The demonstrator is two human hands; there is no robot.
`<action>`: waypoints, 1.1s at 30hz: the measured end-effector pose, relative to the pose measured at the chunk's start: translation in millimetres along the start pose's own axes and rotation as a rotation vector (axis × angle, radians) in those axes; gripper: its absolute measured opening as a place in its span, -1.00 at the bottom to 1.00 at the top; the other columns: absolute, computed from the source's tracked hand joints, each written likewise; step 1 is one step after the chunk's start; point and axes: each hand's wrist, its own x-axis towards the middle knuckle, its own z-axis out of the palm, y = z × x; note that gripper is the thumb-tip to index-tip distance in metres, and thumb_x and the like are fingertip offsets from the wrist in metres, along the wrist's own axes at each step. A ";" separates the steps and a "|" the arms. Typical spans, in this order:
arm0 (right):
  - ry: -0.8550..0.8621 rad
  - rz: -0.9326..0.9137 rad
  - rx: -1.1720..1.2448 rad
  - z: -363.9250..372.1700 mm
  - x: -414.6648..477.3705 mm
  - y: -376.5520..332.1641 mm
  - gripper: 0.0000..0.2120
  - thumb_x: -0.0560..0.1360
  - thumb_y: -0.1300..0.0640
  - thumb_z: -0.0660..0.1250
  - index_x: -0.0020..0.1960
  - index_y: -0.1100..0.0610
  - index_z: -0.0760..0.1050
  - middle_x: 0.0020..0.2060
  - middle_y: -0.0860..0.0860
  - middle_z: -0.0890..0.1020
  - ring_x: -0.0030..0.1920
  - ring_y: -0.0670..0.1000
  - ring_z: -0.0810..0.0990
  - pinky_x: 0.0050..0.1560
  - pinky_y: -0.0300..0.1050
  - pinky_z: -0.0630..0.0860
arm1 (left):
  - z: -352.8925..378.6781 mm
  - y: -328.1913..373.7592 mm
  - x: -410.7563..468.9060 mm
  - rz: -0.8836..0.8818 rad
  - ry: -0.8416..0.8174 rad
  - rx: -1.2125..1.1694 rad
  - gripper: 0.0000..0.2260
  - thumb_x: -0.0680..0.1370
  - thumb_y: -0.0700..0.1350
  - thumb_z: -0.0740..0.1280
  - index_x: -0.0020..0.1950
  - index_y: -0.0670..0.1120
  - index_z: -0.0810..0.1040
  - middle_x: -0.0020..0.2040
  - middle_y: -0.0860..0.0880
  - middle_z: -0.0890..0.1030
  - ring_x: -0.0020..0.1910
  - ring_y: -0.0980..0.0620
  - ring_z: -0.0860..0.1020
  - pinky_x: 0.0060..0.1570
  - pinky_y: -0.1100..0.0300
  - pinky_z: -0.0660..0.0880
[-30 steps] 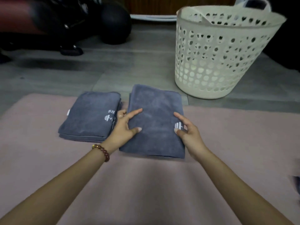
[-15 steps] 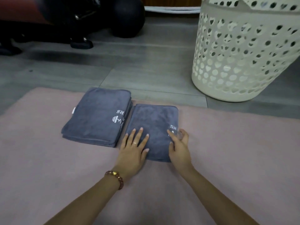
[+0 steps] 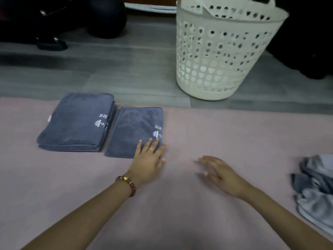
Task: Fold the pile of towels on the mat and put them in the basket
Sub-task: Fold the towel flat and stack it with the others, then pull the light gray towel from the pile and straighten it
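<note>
Towel (image 3: 130,131) under flat left hand (image 3: 148,160)

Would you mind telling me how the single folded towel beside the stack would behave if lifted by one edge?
The folded towel looks soft and plush, so it would probably droop and unfold. It lies thin and flat, so it is likely light. Pushed on the mat, it may bunch rather than slide.

Gym, dark exercise ball (image 3: 108,17), pink mat (image 3: 234,141)
</note>
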 end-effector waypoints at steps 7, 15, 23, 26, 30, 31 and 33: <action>0.466 0.534 0.163 -47.0 -195.7 113.0 -0.55 0.36 0.00 0.20 0.23 0.09 0.45 0.12 0.16 0.51 0.09 0.13 0.48 0.12 -0.41 0.33 | -14.5 140.9 26.8 0.511 0.140 -0.068 -0.57 0.37 0.01 0.09 0.13 -0.05 0.57 0.05 -0.05 0.64 0.09 -0.08 0.61 0.23 0.09 0.37; 0.944 1.022 0.522 -95.0 -272.9 182.3 -0.24 0.43 0.15 0.45 0.49 0.13 0.10 0.42 0.22 0.17 0.36 0.21 0.28 0.34 0.06 0.33 | -16.8 236.1 40.0 0.693 0.107 -0.165 -0.56 0.41 0.02 0.10 0.19 -0.04 0.55 0.16 -0.02 0.59 0.29 -0.08 0.47 0.34 -0.01 0.23; 1.182 1.119 0.505 -116.3 -219.5 170.7 -0.69 0.48 0.19 0.22 0.21 0.23 0.40 0.02 0.13 0.55 0.10 0.15 0.52 0.04 -0.15 0.34 | -31.7 237.9 39.6 0.652 0.183 -0.361 -0.44 0.39 0.16 0.02 0.22 -0.07 0.53 0.21 -0.01 0.56 0.34 -0.04 0.41 0.36 0.16 0.13; 0.968 0.772 0.369 -107.6 -189.6 105.9 -0.66 0.49 0.16 0.22 0.23 0.26 0.44 0.03 0.13 0.56 0.01 -0.02 0.46 -0.09 -0.33 0.24 | -34.4 235.9 30.0 0.619 0.106 -0.588 -0.49 0.43 0.27 0.08 0.24 0.03 0.48 0.23 0.10 0.49 0.29 0.14 0.40 0.29 0.33 0.19; 0.364 0.092 0.301 -60.0 -164.1 14.5 -0.63 0.45 0.29 0.25 0.25 0.32 0.44 0.14 0.21 0.55 0.13 0.05 0.49 0.16 -0.19 0.33 | -41.4 249.3 21.5 0.268 -0.222 -1.318 -0.45 0.45 0.14 0.38 0.37 0.07 0.28 0.32 0.09 0.37 0.29 0.16 0.37 0.23 0.30 0.30; 0.236 0.042 0.291 -48.5 -160.5 -2.0 -0.68 0.46 0.34 0.24 0.21 0.30 0.45 0.05 0.19 0.57 0.03 0.08 0.50 0.08 -0.09 0.38 | -41.3 248.1 21.0 0.175 -0.246 -1.392 -0.40 0.44 0.01 0.42 0.41 0.06 0.25 0.30 0.08 0.37 0.26 0.12 0.39 0.15 0.30 0.34; 0.124 0.001 0.317 -35.1 -154.5 -19.3 -0.75 0.45 0.40 0.23 0.12 0.28 0.46 -0.09 0.17 0.56 -0.14 0.09 0.49 -0.09 -0.03 0.43 | -37.2 234.2 19.3 0.098 -0.228 -1.336 -0.30 0.39 -0.25 0.46 0.45 0.03 0.24 0.25 0.03 0.41 0.18 0.06 0.45 0.02 0.32 0.38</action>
